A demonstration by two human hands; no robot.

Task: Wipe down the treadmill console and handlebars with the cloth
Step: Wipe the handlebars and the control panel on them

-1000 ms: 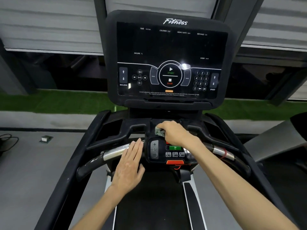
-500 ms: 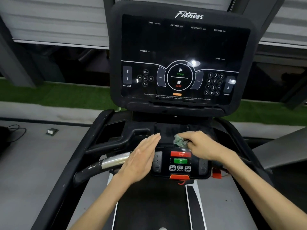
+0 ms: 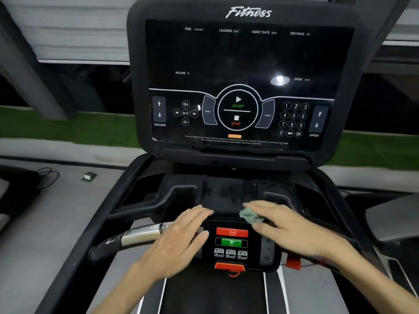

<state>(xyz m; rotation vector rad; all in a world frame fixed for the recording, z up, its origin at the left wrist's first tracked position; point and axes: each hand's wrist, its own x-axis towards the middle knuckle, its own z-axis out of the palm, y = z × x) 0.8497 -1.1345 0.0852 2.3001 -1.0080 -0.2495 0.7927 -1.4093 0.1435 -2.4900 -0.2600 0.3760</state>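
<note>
1. Now our left hand (image 3: pixel 179 243) lies flat, fingers straight, having slid from the chrome handlebar (image 3: pixel 140 234) onto the control panel's (image 3: pixel 231 243) left edge
2. Our right hand (image 3: pixel 288 227) pinches the bunched cloth (image 3: pixel 249 215), which has moved rightward along the panel's top edge
3. We judge the handlebars and console screen (image 3: pixel 244 64) remain to wipe

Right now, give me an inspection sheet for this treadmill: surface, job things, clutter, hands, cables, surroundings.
Surface: console screen dark, one glare spot; button panel below.
Job's things: crumpled green cloth at the panel's top edge; chrome handlebar bare on the left.
Clutter: small box on the floor.
Hands: left hand flat, fingers straight, at the panel's left side; right hand pinches the cloth.
Cables: black cable on the floor, left; red cord under the panel.
Surroundings: green turf strip behind.
</note>
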